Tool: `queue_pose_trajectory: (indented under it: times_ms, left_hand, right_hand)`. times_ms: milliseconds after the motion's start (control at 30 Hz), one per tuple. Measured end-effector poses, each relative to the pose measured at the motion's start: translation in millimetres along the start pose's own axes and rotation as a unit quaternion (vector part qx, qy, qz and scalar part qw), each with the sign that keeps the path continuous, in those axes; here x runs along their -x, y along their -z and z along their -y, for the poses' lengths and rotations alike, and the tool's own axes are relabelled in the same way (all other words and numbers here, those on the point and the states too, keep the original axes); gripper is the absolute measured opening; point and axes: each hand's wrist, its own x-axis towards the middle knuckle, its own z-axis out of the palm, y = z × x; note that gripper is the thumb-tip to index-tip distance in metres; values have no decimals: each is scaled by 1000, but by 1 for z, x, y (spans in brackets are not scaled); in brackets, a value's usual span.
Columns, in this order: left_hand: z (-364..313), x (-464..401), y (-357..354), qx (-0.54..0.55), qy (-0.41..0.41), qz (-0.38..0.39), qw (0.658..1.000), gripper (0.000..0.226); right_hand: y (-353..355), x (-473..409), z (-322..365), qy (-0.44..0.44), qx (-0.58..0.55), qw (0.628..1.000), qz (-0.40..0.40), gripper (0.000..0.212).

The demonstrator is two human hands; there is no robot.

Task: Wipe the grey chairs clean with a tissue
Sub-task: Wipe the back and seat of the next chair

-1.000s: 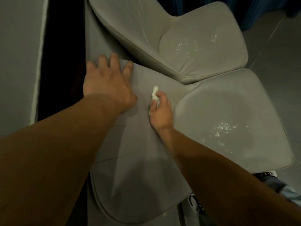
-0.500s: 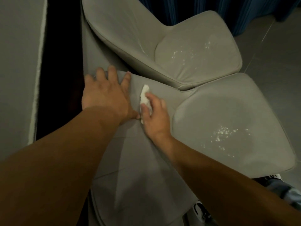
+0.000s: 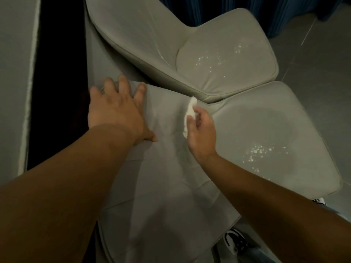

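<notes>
1. Blue curtain hangs in pleats along the top edge, upper right of frame.
2. Grey tiled floor runs just below & right of the curtain; thin grout lines cross it diagonally.
3. Far left of the curtain: pale grey wall panel w/ a light vertical edge.
4. Betw. that panel & the curtain, a dark gap, nearly black, nothing readable inside.
5. Light is dim overall, greenish-grey cast; no window or lamp seen.
</notes>
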Motion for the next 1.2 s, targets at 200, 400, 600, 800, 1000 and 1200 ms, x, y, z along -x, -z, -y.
queue_pose_trajectory:
  times_ms: [200,400,600,800,1000,1200]
  left_hand:
    - [-2,0,0,-13,2,9,1000,138]
    - [-3,-3,-3,-25,-3,8,1000,138]
    - [-6,-6,-1,-51,-7,23,998,137]
    - [-21,-29,13,-31,12,63,997,115]
    - [-40,-62,7,-4,-52,35,998,99]
    - [-55,-90,9,-6,-113,78,991,90]
  right_hand:
    - [-37,-6,30,77,20,995,62,40]
    - [-32,-13,-64,-224,102,961,123,37]
    - [-6,29,-93,-245,105,951,157,29]
    - [28,103,-68,-103,68,976,177,32]
    - [65,117,-57,30,61,969,239,35]
    - [37,98,-52,57,11,977,206,36]
